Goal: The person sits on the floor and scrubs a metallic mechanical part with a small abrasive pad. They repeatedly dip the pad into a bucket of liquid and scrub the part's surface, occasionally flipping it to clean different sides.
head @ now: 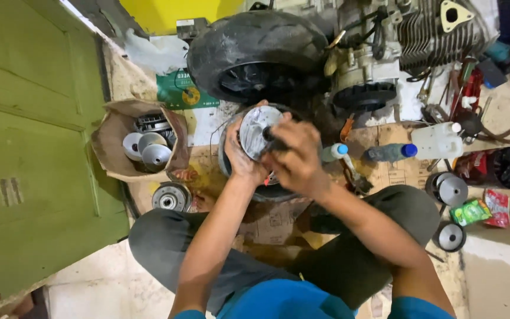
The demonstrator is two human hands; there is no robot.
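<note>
Both hands [240,156] [296,156] grip a metal pulley disc [256,131], black tyre [255,47] just beyond.

Pulley disc [257,131] before tyre [255,50], bag [119,142] left, bottles [391,152] right

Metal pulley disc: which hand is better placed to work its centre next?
Probably the right hand: its fingers already sit over the centre of the metal pulley disc. The left hand grips the lower rim from below, steadying it.
</note>
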